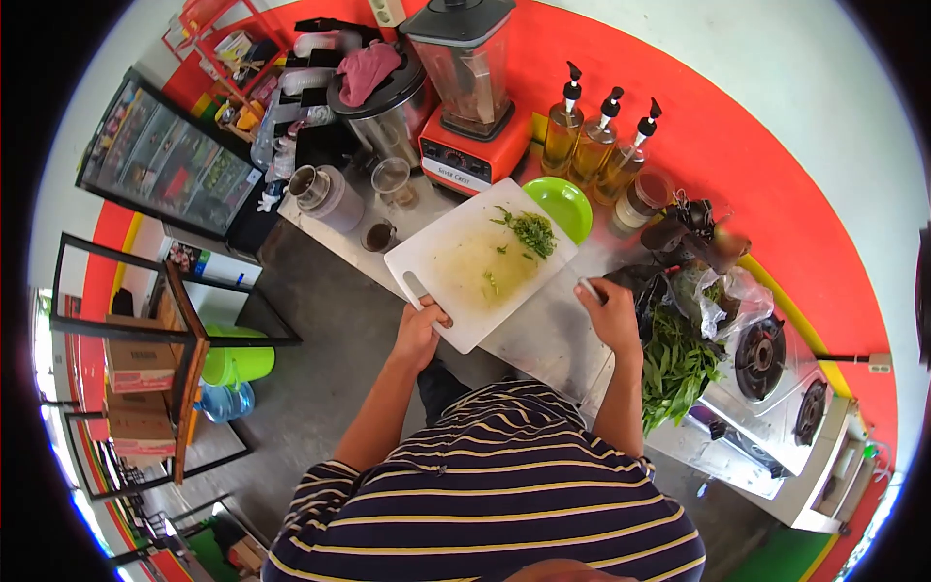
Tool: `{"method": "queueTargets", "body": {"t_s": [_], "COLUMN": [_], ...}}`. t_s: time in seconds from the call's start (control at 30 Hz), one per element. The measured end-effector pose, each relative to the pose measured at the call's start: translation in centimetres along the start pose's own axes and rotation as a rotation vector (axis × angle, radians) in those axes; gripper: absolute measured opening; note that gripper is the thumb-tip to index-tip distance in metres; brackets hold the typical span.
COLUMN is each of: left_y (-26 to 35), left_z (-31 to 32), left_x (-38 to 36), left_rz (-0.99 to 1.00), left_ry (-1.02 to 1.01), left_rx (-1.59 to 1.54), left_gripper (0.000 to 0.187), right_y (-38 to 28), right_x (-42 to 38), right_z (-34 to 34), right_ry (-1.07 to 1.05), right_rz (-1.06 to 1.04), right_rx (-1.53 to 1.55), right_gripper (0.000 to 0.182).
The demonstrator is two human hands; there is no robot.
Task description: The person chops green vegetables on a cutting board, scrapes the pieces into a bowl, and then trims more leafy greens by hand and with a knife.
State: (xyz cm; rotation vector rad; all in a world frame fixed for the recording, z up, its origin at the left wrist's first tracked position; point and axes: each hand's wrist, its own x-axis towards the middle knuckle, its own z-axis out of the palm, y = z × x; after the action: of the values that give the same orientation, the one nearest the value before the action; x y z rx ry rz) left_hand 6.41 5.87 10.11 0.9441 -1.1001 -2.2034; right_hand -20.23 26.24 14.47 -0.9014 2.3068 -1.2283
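My left hand (424,325) is closed around the handle end of a white cutting board (465,262), with fingers through its slot. A pile of chopped green leaves (531,233) lies near the board's far end, and a few loose bits are scattered toward the middle. That far end overlaps a bright green plate (562,206), partly hiding it. To the right of the board, my right hand (613,315) is closed on a slim tool with a pale grey handle end (588,288). The rest of this tool cannot be made out.
A red blender (470,141) and several oil pump bottles (593,145) line the wall. Leafy green stems (674,373) lie at the right beside a gas stove (766,378). A plastic cup (393,182) and a glass of dark liquid (379,235) stand left of the board.
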Motion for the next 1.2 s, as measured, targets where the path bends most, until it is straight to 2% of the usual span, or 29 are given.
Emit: {"method": "queueTargets", "body": {"t_s": [0.17,0.27,0.4,0.57,0.7,0.77,0.97,1.2], "left_y": [-1.4,-2.1,-2.3,-2.0,-2.1,-2.2,-2.2,-1.7], "left_z": [3.0,3.9,4.7,4.9,4.9,5.1,5.3,4.8], "left_x": [0.5,0.7,0.9,1.2,1.7,1.8,1.6,0.1], "left_rz": [-0.009,-0.007,-0.001,0.010,0.008,0.024,0.015,-0.021], "left_ry": [0.024,0.034,0.064,0.075,0.079,0.059,0.064,0.097], "left_rx": [-0.082,-0.173,-0.142,-0.089,-0.102,-0.104,-0.042,-0.040], "left_gripper": [0.014,0.014,0.012,0.010,0.010,0.011,0.013,0.011], "right_y": [-1.3,-0.1,0.6,2.0,2.0,2.2,3.6,6.4], "right_x": [-1.7,-1.6,-0.9,0.9,0.8,0.8,2.7,6.0], "right_z": [-1.8,-2.0,-2.0,-1.3,-1.6,-1.7,-1.4,-1.1], "right_ry": [-0.315,-0.351,-0.343,-0.184,-0.251,-0.322,-0.266,-0.222], "right_rz": [-0.154,-0.139,-0.072,-0.022,0.029,-0.077,-0.003,-0.079], "right_rx": [0.074,0.023,-0.014,-0.083,-0.067,0.031,-0.047,-0.006], "right_gripper": [0.026,0.028,0.029,0.030,0.031,0.031,0.033,0.037]}}
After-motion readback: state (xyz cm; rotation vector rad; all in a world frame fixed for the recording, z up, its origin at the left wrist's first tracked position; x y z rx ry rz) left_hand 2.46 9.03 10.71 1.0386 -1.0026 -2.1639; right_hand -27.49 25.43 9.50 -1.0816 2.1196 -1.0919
